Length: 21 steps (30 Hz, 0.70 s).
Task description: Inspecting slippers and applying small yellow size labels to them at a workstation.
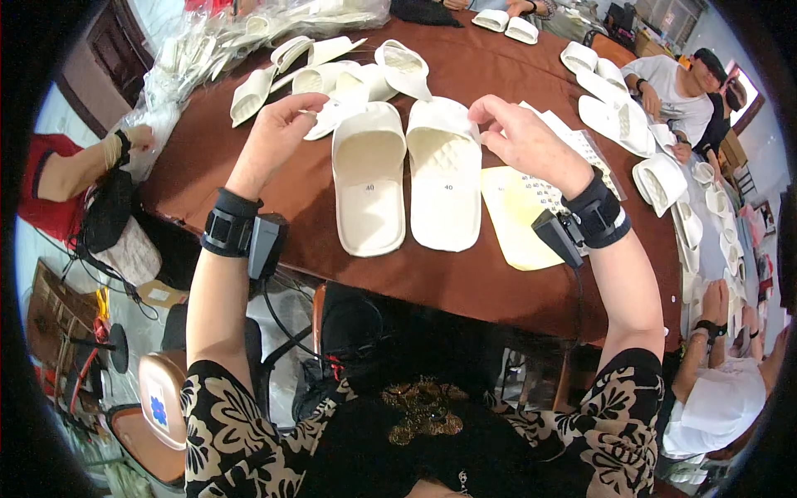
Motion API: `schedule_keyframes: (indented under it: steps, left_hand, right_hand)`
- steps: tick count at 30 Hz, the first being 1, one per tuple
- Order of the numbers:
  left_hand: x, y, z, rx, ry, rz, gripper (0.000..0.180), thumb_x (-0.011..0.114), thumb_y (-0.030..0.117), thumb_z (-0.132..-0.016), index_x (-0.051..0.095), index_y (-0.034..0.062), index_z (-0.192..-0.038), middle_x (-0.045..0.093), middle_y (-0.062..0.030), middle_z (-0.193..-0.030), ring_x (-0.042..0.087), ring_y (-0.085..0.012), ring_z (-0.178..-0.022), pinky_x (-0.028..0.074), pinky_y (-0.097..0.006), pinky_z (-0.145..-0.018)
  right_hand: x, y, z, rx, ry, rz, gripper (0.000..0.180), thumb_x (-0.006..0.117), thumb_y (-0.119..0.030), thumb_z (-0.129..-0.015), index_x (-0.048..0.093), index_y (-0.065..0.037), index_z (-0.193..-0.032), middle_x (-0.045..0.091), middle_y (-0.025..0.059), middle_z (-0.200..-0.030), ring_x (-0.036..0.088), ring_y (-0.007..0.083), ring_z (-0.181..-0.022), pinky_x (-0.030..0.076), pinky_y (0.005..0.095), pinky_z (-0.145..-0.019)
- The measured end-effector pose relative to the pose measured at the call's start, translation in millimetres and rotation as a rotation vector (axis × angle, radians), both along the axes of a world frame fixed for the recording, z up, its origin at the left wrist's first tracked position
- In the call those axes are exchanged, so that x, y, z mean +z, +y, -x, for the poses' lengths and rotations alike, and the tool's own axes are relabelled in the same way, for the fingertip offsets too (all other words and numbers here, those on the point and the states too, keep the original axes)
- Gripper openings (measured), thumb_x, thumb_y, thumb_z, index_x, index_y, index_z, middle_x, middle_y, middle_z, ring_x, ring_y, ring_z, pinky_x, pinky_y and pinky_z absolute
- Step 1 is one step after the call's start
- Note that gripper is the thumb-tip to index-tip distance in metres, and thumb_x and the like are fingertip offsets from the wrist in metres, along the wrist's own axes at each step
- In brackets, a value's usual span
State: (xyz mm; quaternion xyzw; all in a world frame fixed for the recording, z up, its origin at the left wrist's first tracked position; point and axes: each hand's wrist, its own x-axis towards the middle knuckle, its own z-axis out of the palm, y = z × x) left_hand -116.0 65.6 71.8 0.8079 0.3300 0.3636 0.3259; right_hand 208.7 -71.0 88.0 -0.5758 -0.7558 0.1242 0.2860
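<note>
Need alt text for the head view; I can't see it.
Two white slide sandals lie side by side, toes away, on a brown tablecloth between the wearer's left hand and right hand. A yellow sheet lies right of them; more slides beyond.

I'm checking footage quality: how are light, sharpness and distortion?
In the head view, fisheye distortion curves the near edge of the brown tabletop and the corners are black; same view, the two nearest white slippers are brightly lit, with shade under their straps, and the clear plastic catches glare; there too, the left hand and right hand look fairly sharp.
</note>
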Motion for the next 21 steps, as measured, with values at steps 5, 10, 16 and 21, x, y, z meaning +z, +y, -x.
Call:
schedule_keyframes:
  steps: [5,10,16,21]
  left_hand:
    - [-5.7,18.5,-23.9,-0.041,0.067,0.100,0.029,0.052,0.011,-0.090,0.060,0.0023,-0.117,0.063,-0.0012,-0.102,0.057,-0.0081,-0.083,0.048,-0.025,-0.072]
    - [-11.1,9.2,-35.4,-0.072,0.181,0.051,0.031,0.055,0.017,-0.087,0.062,-0.0017,-0.112,0.067,-0.0069,-0.092,0.059,-0.0130,-0.085,0.047,-0.027,-0.076]
    - [-8.8,5.6,-13.3,-0.196,0.297,-0.065,0.038,0.060,0.023,-0.089,0.056,0.0029,-0.122,0.063,-0.0108,-0.109,0.059,-0.0174,-0.093,0.047,-0.029,-0.083]
    - [-11.1,2.9,7.3,-0.302,0.197,0.028,0.041,0.064,0.026,-0.088,0.056,0.0031,-0.122,0.062,-0.0103,-0.110,0.058,-0.0178,-0.092,0.048,-0.031,-0.081]
  right_hand:
    - [-6.2,30.7,-6.5,0.053,-0.124,0.061,0.050,0.066,-0.020,-0.078,0.050,-0.001,-0.121,0.060,0.0214,-0.109,0.058,0.0349,-0.100,0.047,0.0398,-0.087]
    - [-21.3,48.9,-10.0,0.109,-0.023,0.231,0.065,0.072,-0.028,-0.074,0.046,-0.001,-0.128,0.056,0.0244,-0.119,0.055,0.0351,-0.110,0.044,0.0383,-0.094]
    - [-18.5,47.8,0.6,0.073,-0.199,0.135,0.065,0.072,-0.036,-0.071,0.050,-0.004,-0.123,0.055,0.0261,-0.109,0.052,0.0401,-0.104,0.043,0.0428,-0.091]
    - [17.8,19.6,27.6,0.087,-0.251,0.060,0.064,0.074,-0.032,-0.068,0.052,-0.002,-0.121,0.055,0.0207,-0.104,0.051,0.0358,-0.099,0.043,0.0406,-0.088]
